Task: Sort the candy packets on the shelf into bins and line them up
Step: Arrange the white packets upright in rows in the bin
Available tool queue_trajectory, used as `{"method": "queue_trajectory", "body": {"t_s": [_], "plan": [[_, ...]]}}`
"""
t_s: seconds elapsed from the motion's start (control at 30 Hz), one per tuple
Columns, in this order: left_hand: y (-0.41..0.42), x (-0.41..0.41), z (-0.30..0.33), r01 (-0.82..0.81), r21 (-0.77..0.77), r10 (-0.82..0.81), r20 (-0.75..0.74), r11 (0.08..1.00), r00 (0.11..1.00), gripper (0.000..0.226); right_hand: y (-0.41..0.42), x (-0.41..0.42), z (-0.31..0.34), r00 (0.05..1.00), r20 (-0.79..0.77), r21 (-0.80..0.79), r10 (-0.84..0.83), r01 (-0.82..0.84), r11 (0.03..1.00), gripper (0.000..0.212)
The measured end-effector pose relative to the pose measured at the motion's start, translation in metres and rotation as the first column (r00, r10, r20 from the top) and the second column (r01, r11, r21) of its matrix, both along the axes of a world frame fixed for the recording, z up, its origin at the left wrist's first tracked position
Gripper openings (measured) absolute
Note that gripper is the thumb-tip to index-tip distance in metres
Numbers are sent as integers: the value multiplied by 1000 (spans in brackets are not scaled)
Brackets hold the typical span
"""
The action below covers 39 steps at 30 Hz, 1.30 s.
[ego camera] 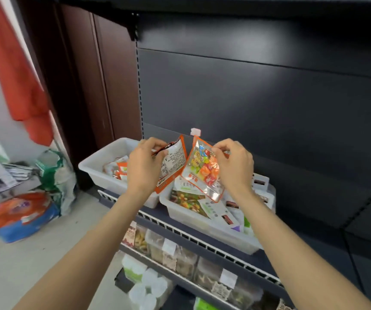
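Two packets held above the bins
Left hand [145,163] grips an orange packet [174,163]; right hand [233,163] pinches a clear candy packet [202,171].

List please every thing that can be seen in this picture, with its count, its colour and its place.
orange-edged packets: two, one showing a white printed back, one clear with coloured candies; held up above the bins.
left bin: one, translucent white; on the shelf, a few orange and white packets inside.
right bin: one, translucent white; beside the left bin, full of mixed packets.
shelf: one, dark grey; white front rail.
lower-shelf goods: several, brownish, clear packs.
red cloth: one; hanging at left.
left hand: grips the printed-back packet.
right hand: pinches the clear packet.
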<state>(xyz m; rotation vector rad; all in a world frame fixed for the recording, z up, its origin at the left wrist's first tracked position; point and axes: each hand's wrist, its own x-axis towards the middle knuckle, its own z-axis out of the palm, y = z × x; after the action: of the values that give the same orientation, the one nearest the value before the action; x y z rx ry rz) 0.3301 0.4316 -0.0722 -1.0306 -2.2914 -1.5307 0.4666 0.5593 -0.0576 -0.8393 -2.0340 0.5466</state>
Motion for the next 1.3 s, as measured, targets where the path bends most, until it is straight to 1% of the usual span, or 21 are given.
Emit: {"method": "queue_trajectory", "body": {"t_s": [0.13,0.2,0.27,0.43,0.53,0.63,0.7,0.77,0.83,0.9,1.03,1.1,1.17,1.23,1.3], "plan": [[-10,-65,-4,-57,-51,58,16,997,998,9,-4,-72,-6,999,13,-16,42,-42,999,8],[-8,-98,-8,-63,-93,65,11,994,998,9,0,-105,-10,999,14,-9,38,-38,999,9],[-2,-133,-11,-64,-145,65,-4,987,998,10,10,-138,-13,1000,23,-10,16,-16,1000,10],[18,-206,-21,-126,-236,120,-38,964,992,10,38,-203,-20,994,105,-6,-27,28,1000,12],[30,-241,-30,-161,-274,158,-32,948,987,12,50,-228,-25,980,180,4,-91,92,996,15],[41,-273,-46,-166,-327,180,10,930,984,18,55,-251,-30,969,201,54,-142,134,989,17],[50,-291,-63,-73,-441,123,85,894,989,20,54,-266,-35,958,231,86,-167,151,985,19],[55,-301,-80,116,-554,-2,203,824,979,18,52,-280,-40,945,266,110,-193,169,979,20],[55,-303,-92,306,-601,-141,306,738,942,26,47,-291,-47,927,311,111,-207,181,977,19],[55,-309,-100,431,-601,-224,389,673,893,33,43,-299,-56,914,367,75,-175,158,985,18],[53,-321,-110,622,-491,-357,530,610,769,37,35,-307,-77,872,489,-79,3,41,996,13],[50,-322,-113,678,-437,-375,595,591,710,39,31,-303,-90,838,538,-163,92,-4,987,23],[50,-325,-118,693,-408,-391,606,595,693,41,27,-297,-105,789,595,-222,154,-24,975,31],[53,-328,-119,674,-404,-386,591,619,708,43,25,-293,-114,762,619,-263,191,-28,964,33],[56,-326,-115,622,-432,-362,542,654,758,40,25,-294,-116,771,607,-290,192,-10,957,34]]}}
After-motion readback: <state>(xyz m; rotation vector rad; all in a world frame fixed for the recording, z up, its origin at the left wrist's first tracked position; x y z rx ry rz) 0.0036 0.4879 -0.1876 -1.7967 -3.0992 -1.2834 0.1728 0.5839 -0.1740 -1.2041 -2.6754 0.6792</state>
